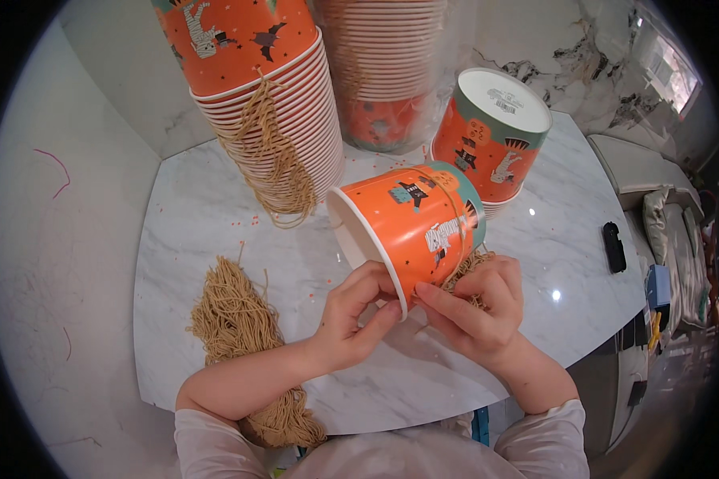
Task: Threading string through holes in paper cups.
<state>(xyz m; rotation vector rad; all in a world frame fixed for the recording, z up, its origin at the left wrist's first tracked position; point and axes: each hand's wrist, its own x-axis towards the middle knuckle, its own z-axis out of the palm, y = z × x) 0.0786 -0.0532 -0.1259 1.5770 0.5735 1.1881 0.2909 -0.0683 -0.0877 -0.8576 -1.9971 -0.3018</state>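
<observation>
An orange and green paper bucket (407, 209) with Halloween figures lies tilted on its side above the table, its white-rimmed mouth toward the left. My left hand (361, 313) grips the lower part of the rim, its fingers inside the mouth and the thumb outside. A thin tan string (465, 223) runs around the bucket's wall near its base. My right hand (481, 307) is closed against the underside of the wall, fingers pinched on the string. A small tan bunch of string (470, 275) shows behind those fingers; the pinch point itself is partly hidden.
A tall stack of buckets (276, 136) with tan strings (276, 160) hanging down it stands back left. Behind is a plastic-wrapped stack (391, 56); at right, upside-down buckets (487, 144). A tan string bundle (236, 315) lies by my left forearm. A black object (613, 247) sits near the right edge.
</observation>
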